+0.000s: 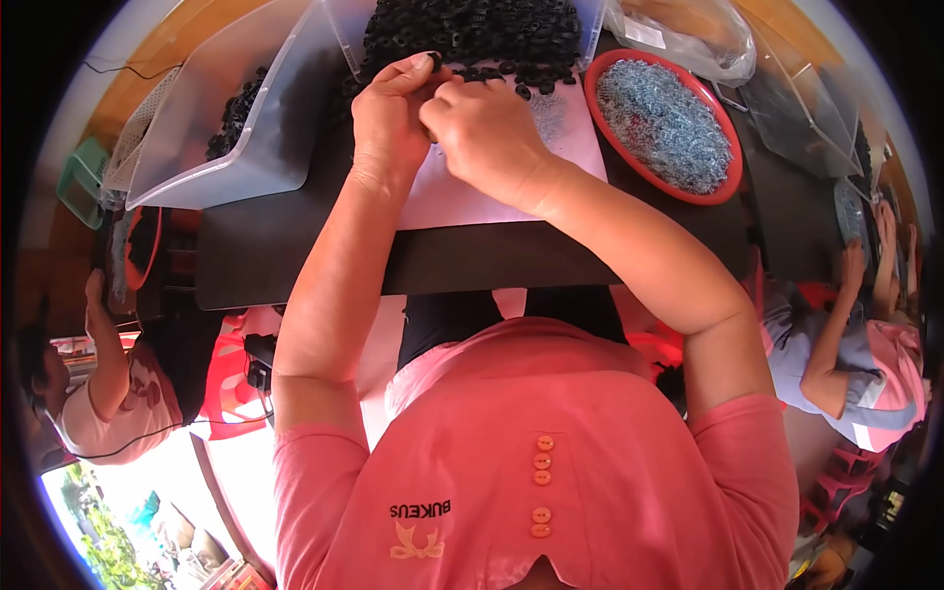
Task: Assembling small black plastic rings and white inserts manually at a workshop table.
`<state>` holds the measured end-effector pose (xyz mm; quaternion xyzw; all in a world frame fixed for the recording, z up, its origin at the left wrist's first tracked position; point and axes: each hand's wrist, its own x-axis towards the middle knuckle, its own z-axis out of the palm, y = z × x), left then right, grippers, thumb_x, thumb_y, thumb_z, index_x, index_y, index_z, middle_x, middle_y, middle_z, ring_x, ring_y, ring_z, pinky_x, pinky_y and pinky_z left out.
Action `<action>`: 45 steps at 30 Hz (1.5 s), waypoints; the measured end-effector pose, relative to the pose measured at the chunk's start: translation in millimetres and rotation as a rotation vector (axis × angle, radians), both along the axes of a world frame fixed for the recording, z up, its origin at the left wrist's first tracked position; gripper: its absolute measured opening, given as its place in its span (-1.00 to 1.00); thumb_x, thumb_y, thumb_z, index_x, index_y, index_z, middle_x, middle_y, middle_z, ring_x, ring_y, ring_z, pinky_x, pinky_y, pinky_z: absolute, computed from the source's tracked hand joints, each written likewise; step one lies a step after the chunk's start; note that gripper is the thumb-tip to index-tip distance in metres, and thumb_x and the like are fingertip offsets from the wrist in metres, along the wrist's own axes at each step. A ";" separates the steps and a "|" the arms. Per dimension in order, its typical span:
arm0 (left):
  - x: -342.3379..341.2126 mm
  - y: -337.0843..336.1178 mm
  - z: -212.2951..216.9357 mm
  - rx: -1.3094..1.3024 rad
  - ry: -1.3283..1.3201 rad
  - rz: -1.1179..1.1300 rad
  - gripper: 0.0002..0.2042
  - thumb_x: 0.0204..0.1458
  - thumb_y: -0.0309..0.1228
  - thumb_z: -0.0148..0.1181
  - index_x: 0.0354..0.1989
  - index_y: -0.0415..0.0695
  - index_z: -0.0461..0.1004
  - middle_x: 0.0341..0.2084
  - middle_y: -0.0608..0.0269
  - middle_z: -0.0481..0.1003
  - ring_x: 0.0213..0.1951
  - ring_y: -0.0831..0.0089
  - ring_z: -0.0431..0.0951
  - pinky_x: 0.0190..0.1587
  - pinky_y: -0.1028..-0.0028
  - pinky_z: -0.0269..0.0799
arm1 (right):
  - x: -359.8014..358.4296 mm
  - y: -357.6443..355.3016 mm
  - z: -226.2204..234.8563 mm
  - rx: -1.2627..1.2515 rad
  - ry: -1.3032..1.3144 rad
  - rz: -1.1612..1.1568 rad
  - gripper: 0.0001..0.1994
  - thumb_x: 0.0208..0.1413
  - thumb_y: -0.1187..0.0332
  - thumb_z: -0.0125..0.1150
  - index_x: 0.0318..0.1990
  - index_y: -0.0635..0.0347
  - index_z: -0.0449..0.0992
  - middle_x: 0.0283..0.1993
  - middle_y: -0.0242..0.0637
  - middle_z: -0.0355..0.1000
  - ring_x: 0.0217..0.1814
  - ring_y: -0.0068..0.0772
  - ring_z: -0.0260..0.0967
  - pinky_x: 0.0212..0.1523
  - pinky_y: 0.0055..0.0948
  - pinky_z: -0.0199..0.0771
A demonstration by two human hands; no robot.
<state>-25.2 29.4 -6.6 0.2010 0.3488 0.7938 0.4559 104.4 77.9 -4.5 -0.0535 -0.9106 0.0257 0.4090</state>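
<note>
Over the far part of the table my two hands meet. My left hand [385, 120] is closed, with a small round black part [435, 62] pinched at the thumb and fingertips. Pressed close beside it, my right hand [484, 133] has its fingers curled together; whatever they hold is hidden. Beneath both hands lies a pale pinkish sheet [462, 202]. Several loose black parts [536, 77] and a thin scatter of small metal pieces [549, 118] rest on it. Just beyond my hands, many black parts [472, 29] fill a clear plastic bin [346, 39].
At the right stands a red bowl [736, 162] heaped with small shiny metal pieces [664, 123]. A clear plastic bag [703, 44] lies behind it. Another translucent bin [251, 147] tilts at the left. A person [118, 393] sits at the left, another [836, 344] at the right.
</note>
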 end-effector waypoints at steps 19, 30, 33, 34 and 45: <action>32.5 -10.6 21.6 -0.126 0.455 0.015 -0.87 0.08 -0.55 0.21 -0.25 -0.37 0.53 -0.47 0.10 0.57 -0.47 0.44 0.56 -0.48 0.51 0.47 | 23.6 34.3 33.0 -1.346 0.231 0.237 -0.85 0.10 0.45 0.19 -0.23 0.31 0.62 -0.40 -0.35 0.51 -0.35 -0.59 0.38 -0.27 -0.58 0.37; 32.7 -12.0 20.3 -0.141 0.460 0.066 -0.85 0.11 -0.56 0.17 -0.20 -0.40 0.50 -0.47 0.11 0.53 -0.49 0.42 0.53 -0.45 0.50 0.45 | 24.1 41.0 24.5 -0.878 0.123 0.106 -0.80 0.13 0.46 0.15 -0.14 0.31 0.60 -0.36 -0.35 0.54 -0.30 -0.57 0.44 -0.22 -0.56 0.44; 33.8 -11.9 20.4 -0.152 0.498 0.077 -0.85 0.10 -0.56 0.18 -0.20 -0.40 0.50 -0.47 0.12 0.54 -0.50 0.43 0.54 -0.47 0.50 0.44 | 25.5 40.5 25.9 -0.766 0.094 0.059 -0.79 0.11 0.49 0.14 -0.12 0.30 0.59 -0.37 -0.31 0.54 -0.31 -0.57 0.44 -0.23 -0.56 0.43; 34.3 -12.0 20.2 -0.158 0.533 0.084 -0.85 0.10 -0.55 0.18 -0.21 -0.39 0.50 -0.48 0.12 0.54 -0.50 0.44 0.54 -0.48 0.51 0.44 | 25.1 39.2 26.1 -0.704 0.099 0.024 -0.80 0.10 0.50 0.13 -0.13 0.29 0.59 -0.36 -0.29 0.54 -0.32 -0.55 0.44 -0.24 -0.55 0.43; 40.8 -13.8 21.9 -0.179 0.576 0.107 -0.87 0.08 -0.55 0.20 -0.25 -0.36 0.52 -0.50 0.15 0.55 -0.52 0.47 0.54 -0.50 0.53 0.41 | 23.5 33.3 29.1 -0.522 0.175 0.065 -0.79 0.04 0.59 0.10 -0.18 0.25 0.59 -0.29 -0.26 0.56 -0.30 -0.46 0.49 -0.25 -0.51 0.46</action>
